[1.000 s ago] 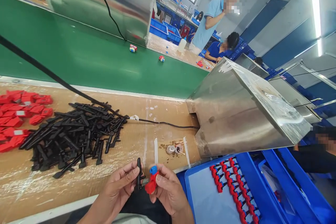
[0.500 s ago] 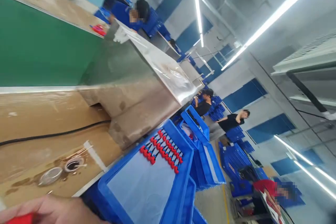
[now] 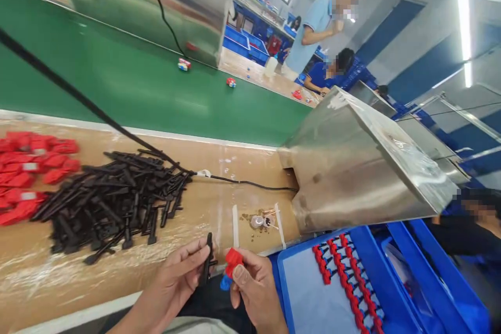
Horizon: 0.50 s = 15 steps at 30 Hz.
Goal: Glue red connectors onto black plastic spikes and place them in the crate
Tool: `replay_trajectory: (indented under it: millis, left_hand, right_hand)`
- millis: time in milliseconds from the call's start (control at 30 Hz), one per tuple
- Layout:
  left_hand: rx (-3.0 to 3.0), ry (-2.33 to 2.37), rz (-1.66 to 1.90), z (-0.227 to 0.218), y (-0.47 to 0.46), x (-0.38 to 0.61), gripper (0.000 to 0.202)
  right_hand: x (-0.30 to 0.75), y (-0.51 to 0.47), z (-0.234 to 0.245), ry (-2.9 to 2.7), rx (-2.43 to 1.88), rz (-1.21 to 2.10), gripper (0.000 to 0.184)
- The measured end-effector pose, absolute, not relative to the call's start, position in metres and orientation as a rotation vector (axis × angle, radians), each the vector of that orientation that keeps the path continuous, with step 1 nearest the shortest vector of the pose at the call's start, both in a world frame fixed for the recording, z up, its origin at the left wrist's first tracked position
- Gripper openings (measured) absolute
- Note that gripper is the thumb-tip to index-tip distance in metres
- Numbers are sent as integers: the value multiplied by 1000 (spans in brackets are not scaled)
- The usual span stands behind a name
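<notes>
Between the fingers of my left hand (image 3: 182, 271) is a thin black plastic part (image 3: 207, 261), held nearly upright. My right hand (image 3: 254, 284) grips a small red plastic piece (image 3: 234, 261) with a blue end (image 3: 225, 283) below it. The two parts are close together but apart, over the table's near edge. To the left of my hands lies a heap of black plastic parts (image 3: 125, 198) like the one I hold. Beyond it is a pile of red plastic pieces (image 3: 29, 172).
A blue crate (image 3: 285, 271) on the right holds rows of red-and-black pieces (image 3: 352, 282). Small round dishes (image 3: 257, 222) sit on the stained table. Behind are a metal housing (image 3: 364, 167), a black cable (image 3: 250, 183) and a green conveyor belt (image 3: 156, 99) carrying small pieces. Several people are nearby.
My view has swung left and down from the crate side to the table. Both hands now show in front of me, where only one hand with something red showed at the lower left.
</notes>
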<state>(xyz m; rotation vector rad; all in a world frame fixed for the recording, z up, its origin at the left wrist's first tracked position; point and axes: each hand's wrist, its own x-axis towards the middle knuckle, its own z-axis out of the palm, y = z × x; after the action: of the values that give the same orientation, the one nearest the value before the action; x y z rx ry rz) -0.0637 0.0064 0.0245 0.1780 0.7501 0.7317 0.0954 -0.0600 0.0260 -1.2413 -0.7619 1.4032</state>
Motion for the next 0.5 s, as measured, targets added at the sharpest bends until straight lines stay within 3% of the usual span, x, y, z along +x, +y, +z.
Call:
replay_trajectory:
  millis: [500]
  left_hand:
    - [187,773,755,38,11,-65,37]
  right_hand:
    - [83,-44,29,-497,-1300,1397,62]
